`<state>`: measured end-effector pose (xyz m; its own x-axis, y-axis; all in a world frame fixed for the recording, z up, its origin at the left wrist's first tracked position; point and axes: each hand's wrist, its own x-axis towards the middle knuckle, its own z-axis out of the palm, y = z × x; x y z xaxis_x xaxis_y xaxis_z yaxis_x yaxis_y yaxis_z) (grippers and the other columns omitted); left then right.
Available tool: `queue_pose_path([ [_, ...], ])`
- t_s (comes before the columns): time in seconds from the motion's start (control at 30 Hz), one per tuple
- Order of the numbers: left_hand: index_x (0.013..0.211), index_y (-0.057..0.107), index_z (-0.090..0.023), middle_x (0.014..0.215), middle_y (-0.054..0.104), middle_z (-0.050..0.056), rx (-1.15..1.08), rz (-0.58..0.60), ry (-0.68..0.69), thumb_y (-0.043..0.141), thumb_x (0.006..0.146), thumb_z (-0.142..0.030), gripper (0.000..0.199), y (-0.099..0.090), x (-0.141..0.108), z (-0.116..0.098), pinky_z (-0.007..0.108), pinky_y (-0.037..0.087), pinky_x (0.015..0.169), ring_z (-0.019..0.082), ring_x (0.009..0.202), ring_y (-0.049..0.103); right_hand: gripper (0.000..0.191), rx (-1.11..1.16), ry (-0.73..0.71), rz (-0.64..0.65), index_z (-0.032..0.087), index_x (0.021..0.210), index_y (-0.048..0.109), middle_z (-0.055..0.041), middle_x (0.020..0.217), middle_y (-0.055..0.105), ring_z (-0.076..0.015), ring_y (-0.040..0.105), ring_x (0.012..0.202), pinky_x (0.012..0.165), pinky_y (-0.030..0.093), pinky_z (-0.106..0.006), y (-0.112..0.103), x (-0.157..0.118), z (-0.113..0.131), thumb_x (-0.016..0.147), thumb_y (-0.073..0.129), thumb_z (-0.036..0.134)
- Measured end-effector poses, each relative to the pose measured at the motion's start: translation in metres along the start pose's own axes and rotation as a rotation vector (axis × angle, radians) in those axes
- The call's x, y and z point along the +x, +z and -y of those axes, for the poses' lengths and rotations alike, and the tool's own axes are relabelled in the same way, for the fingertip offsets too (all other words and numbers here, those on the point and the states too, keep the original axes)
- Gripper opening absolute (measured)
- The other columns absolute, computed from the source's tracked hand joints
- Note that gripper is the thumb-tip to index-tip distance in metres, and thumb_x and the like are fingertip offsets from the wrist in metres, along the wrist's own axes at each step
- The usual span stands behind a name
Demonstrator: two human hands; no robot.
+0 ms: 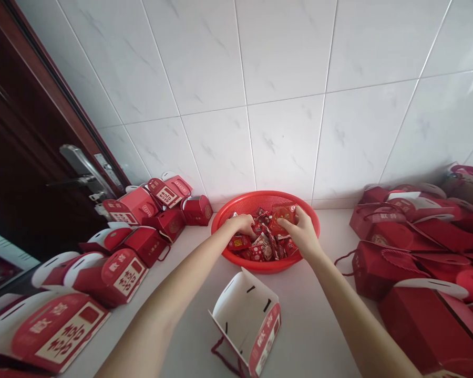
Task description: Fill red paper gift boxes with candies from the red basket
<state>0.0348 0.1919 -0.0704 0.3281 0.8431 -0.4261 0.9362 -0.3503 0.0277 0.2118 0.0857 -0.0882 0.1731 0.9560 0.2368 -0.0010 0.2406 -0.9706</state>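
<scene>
A red plastic basket (236, 260) against the tiled wall holds many small wrapped candies (262, 249), mostly in red wrappers. My left hand (244, 226) reaches over its left side, fingers curled down among the candies; what they pinch, if anything, is hidden. On the right side of the basket, my right hand (302, 233) grips a flat, shiny red see-through packet (280, 216) between thumb and fingers. Between my forearms stands an open red gift box (246, 315), its white inside facing up and a dark red cord handle hanging at its left.
Red gift boxes (120, 278) with white lettering line the left side. More red boxes (413, 268) crowd the right side, some with cord handles. A dark door with a metal handle (84, 165) is at the far left, and the white tiled wall (284, 131) rises behind the basket.
</scene>
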Motion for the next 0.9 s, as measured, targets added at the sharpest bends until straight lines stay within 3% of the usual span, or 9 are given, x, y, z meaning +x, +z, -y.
queue_pose_path([
  [0.2,0.105,0.069,-0.015,0.109,0.070,0.007,0.083,-0.128,-0.047,0.067,0.093,-0.040,0.027,-0.001,-0.013,-0.011,0.043,0.055,0.092,0.021,0.100,0.067,0.027,-0.011,0.002,-0.004,0.024,0.090,0.057,-0.0044,0.091,0.072,-0.0265,0.068,0.085,0.075,0.056,-0.041,0.001,0.000,0.000,0.069,0.066,0.039],
  [0.33,0.122,0.063,-0.016,0.124,0.065,0.010,0.058,-0.315,-0.163,0.063,0.097,-0.037,0.033,-0.004,-0.015,-0.007,0.046,0.056,0.093,0.024,0.110,0.065,0.025,-0.032,-0.008,-0.012,0.024,0.088,0.056,-0.0039,0.090,0.071,-0.0258,0.068,0.085,0.075,0.055,-0.041,0.001,-0.001,0.000,0.070,0.065,0.040],
  [0.43,0.126,0.061,-0.016,0.124,0.064,0.010,0.000,-0.396,-0.237,0.063,0.097,-0.037,0.035,-0.005,-0.012,0.000,0.045,0.057,0.091,0.024,0.108,0.065,0.025,-0.042,-0.008,-0.021,0.024,0.087,0.056,-0.0032,0.088,0.071,-0.0247,0.067,0.083,0.074,0.055,-0.039,0.000,-0.001,0.000,0.070,0.065,0.039],
  [0.53,0.125,0.061,-0.016,0.123,0.065,0.010,-0.071,-0.415,-0.245,0.064,0.096,-0.036,0.036,-0.004,-0.009,0.006,0.044,0.057,0.090,0.023,0.106,0.065,0.024,-0.039,-0.011,-0.026,0.024,0.085,0.055,-0.0026,0.086,0.069,-0.0240,0.066,0.082,0.073,0.054,-0.039,0.000,0.000,0.001,0.070,0.066,0.039],
  [0.67,0.127,0.060,-0.017,0.125,0.064,0.010,-0.170,-0.429,-0.140,0.064,0.096,-0.034,0.036,-0.002,-0.005,0.010,0.045,0.057,0.091,0.023,0.108,0.065,0.022,-0.011,-0.018,-0.038,0.024,0.084,0.054,-0.0021,0.085,0.069,-0.0230,0.065,0.080,0.069,0.054,-0.037,0.000,-0.001,0.002,0.070,0.065,0.037],
  [0.9,0.118,0.065,-0.014,0.119,0.066,0.007,-0.318,-0.264,0.012,0.063,0.096,-0.040,0.034,0.008,0.004,0.011,0.041,0.059,0.086,0.024,0.102,0.066,0.026,0.077,-0.001,0.022,0.025,0.092,0.056,-0.0003,0.082,0.068,-0.0205,0.064,0.071,0.057,0.052,-0.031,-0.001,-0.001,0.001,0.067,0.062,0.031],
])
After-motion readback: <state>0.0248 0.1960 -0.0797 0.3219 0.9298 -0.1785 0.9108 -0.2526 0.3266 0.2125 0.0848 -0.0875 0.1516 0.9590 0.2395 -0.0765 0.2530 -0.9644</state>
